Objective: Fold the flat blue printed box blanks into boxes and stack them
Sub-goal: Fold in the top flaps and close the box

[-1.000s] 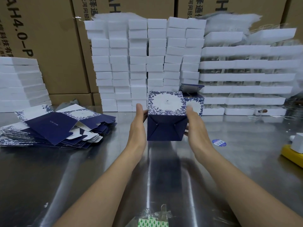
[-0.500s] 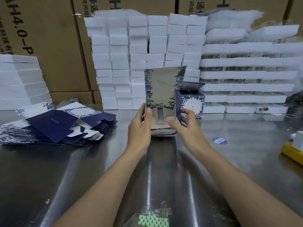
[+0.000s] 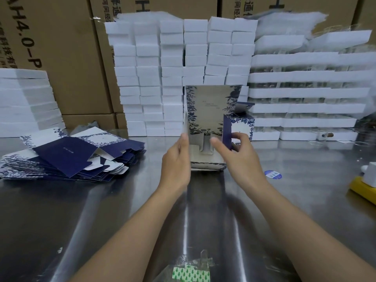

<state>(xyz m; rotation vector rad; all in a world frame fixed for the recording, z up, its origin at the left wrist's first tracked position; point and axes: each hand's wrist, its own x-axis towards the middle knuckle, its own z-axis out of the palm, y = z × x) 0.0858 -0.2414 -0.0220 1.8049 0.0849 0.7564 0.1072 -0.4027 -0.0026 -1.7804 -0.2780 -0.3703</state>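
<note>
Right hand point(image 3: 242, 159) grip: pinches the dark blue right flap point(image 3: 226, 132) of the open box point(image 3: 211, 110), thumb outside, index finger inside.
Left hand point(image 3: 176, 157) grip: fingers straight, pressed flat against the left flap point(image 3: 185, 127), curled round nothing.
Open box: upright on the steel table point(image 3: 101, 200), between both hands, printed lid panel standing at the back.
Finished box point(image 3: 244, 124): just behind the open box, to its right.
Flat blanks point(image 3: 67, 155): loose pile well left of the open box.
Foam blocks point(image 3: 179, 74): white stacks behind the open box.
Blue sticker point(image 3: 273, 174): near, right of the open box.
</note>
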